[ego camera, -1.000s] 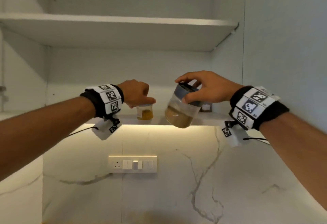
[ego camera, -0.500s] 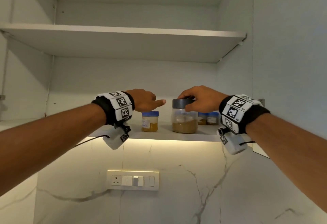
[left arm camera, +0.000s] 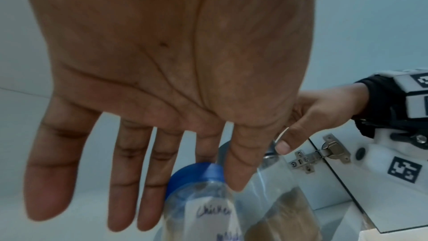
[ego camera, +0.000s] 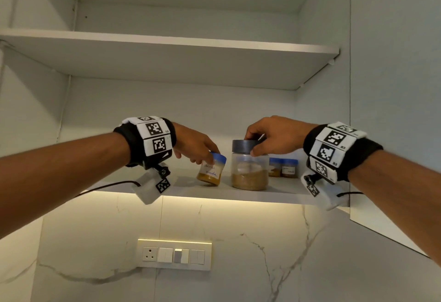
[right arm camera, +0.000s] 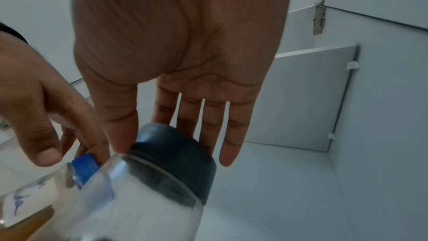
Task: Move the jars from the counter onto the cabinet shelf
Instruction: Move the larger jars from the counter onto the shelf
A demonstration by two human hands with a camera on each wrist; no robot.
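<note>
Tilted blue-lidded jar (ego camera: pixel 211 170), ochre contents; upright grey-lidded jar (ego camera: pixel 249 170), brown powder

This is a home kitchen. A white wall cabinet (ego camera: pixel 152 101) with an open door (ego camera: pixel 393 87) on a metal hinge (left arm camera: pixel 331 150) has two shelves. The lower shelf (ego camera: pixel 181 188) carries a blue-lidded jar (ego camera: pixel 211 170) with a handwritten label, a larger grey-lidded jar (ego camera: pixel 249 172) of brown powder and two more small jars (ego camera: pixel 284 168). Beneath it a light glows over a marble-veined wall (ego camera: pixel 274 242) bearing a switch-and-socket plate (ego camera: pixel 174 255).
</note>
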